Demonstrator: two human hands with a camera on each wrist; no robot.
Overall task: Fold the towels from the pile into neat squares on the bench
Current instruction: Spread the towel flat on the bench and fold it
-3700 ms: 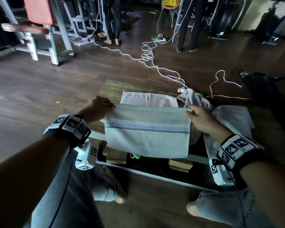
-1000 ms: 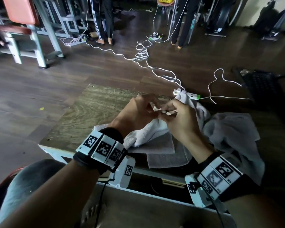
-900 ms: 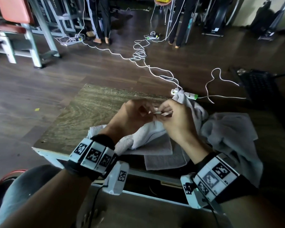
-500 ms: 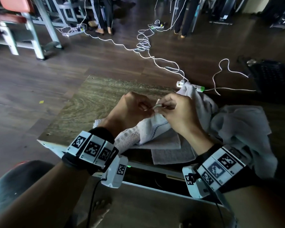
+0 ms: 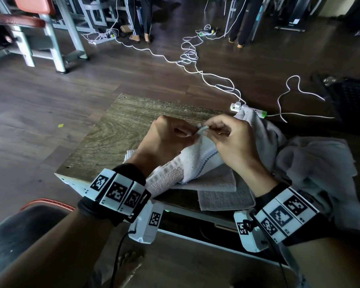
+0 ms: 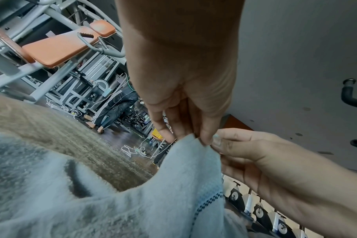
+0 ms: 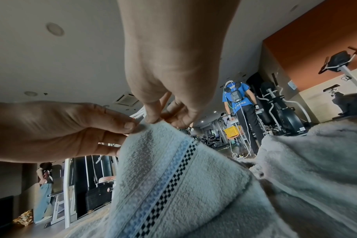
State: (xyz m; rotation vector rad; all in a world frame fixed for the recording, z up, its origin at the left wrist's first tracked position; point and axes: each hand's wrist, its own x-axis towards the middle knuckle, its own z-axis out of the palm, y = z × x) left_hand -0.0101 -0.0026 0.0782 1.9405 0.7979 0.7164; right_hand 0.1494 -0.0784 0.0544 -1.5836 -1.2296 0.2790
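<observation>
On the wood-grain table [image 5: 116, 134], the left hand [image 5: 164, 138] pinches a raised corner of the white towel [image 5: 197, 161] between thumb and fingers [image 6: 206, 128]. Just beside it, nearly touching, the right hand [image 5: 231, 142] pinches the same corner. The towel, with its blue and black checked stripe, drapes down onto two folded towels [image 5: 220, 190] at the table's near edge. Further right lies the crumpled pile [image 5: 312, 163].

Folded towels [image 5: 220, 196] half-hidden under striped towel [image 5: 197, 161] — pile [image 5: 312, 163] partly behind right wrist.
</observation>
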